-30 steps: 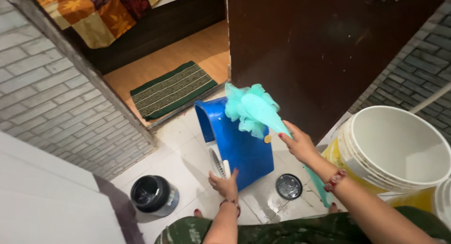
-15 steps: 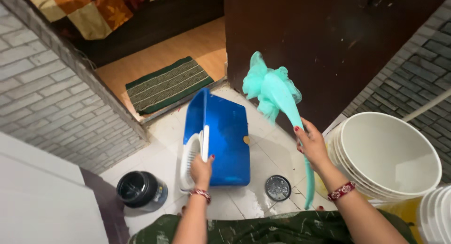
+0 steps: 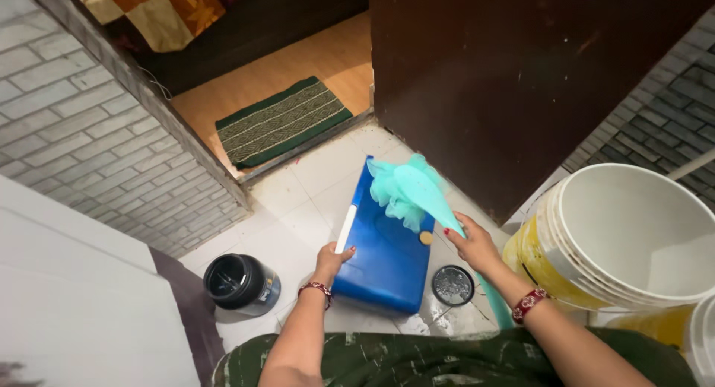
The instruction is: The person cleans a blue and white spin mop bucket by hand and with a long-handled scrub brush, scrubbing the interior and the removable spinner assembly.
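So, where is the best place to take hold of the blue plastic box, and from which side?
Judging by its pose, grip the blue plastic box at its white left edge, coming from the left. That edge is raised and bare, where the left hand already holds; the teal scrubber covers the top.

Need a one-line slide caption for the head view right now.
Left hand grips the blue plastic stool while right hand presses a teal mesh scrubber on it, beside stacked white buckets.
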